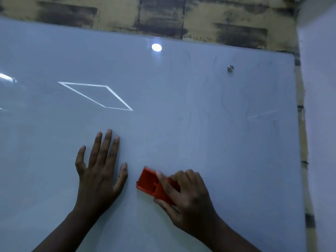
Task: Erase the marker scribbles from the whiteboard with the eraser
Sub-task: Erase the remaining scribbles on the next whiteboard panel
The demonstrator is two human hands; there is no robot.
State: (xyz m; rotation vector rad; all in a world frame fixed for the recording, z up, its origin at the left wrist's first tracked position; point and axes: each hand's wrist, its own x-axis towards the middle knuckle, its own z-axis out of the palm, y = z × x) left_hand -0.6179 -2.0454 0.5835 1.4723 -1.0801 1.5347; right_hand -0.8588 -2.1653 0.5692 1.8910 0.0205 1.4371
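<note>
Orange eraser under right hand fingers, against whiteboard

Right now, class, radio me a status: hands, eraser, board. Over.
Left hand flat on whiteboard, fingers spread. Right hand grips red eraser, pressed to board. Faint marker streaks remain upper right. Nothing blocking.

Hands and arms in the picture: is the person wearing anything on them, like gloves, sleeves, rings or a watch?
No. Both the left hand and the right hand are bare, with no gloves and no rings that show. The wrists carry no watch or bracelet. Both forearms are bare too, with no sleeve down to the bottom edge of the picture. The fingernails look short and plain.
</note>
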